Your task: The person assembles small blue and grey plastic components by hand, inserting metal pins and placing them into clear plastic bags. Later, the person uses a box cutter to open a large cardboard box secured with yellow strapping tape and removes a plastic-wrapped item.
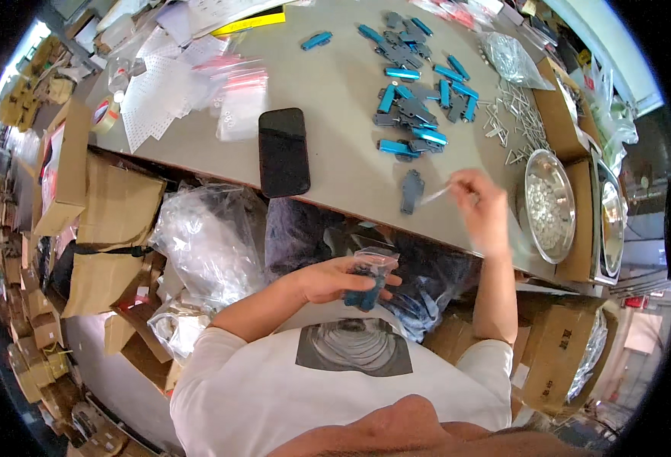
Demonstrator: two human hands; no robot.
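My left hand (pixel 337 279), in front of my chest below the table edge, has its fingers around a small clear zip bag (pixel 376 260) with dark blue-grey pieces inside. Over the table's front edge, my right hand (pixel 482 212) pinches a thin pale strip (pixel 435 196), too blurred to name exactly. Just left of that strip, a flat dark grey hinge-like part (pixel 411 190) lies alone on the table. Farther back are several blue and grey hinge-like parts (pixel 414 112) in a loose heap. Silver pins or screws (pixel 515 118) are scattered to their right.
A metal bowl (pixel 530 206) of small white pieces stands at the right, beside cardboard boxes (pixel 577 190) and another metal bowl (pixel 611 221). A black phone (pixel 283 152) lies near the front edge. Empty zip bags (pixel 242 103) and white perforated sheets (pixel 152 99) are at the left.
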